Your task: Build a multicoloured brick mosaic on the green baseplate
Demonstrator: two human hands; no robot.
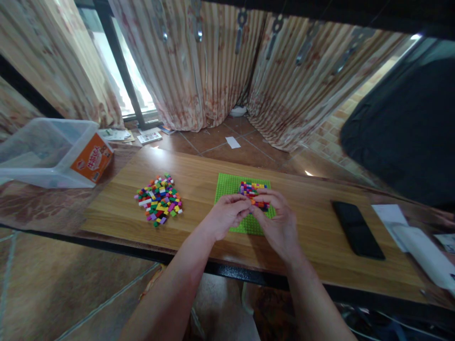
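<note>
A green studded baseplate [224,183] lies on the wooden table, with a block of multicoloured toy bricks [254,186] built up on its right part. My left hand [230,214] is over the front of the plate, thumb and fingers pinched together at the left edge of the bricks. From the right, my right hand [279,218] curves over the bricks, its thumb and forefinger closing close to the left fingertips. Something orange shows between the two hands; whether it is held or part of the build I cannot tell. The fingers hide part of the bricks.
On the left of the wooden board [199,227] lies a pile of loose bricks [159,200]. A clear plastic bin [64,163] with an orange label stands beyond it. To the right are a black phone-like slab [357,229], white paper [389,215] and a white object [426,255].
</note>
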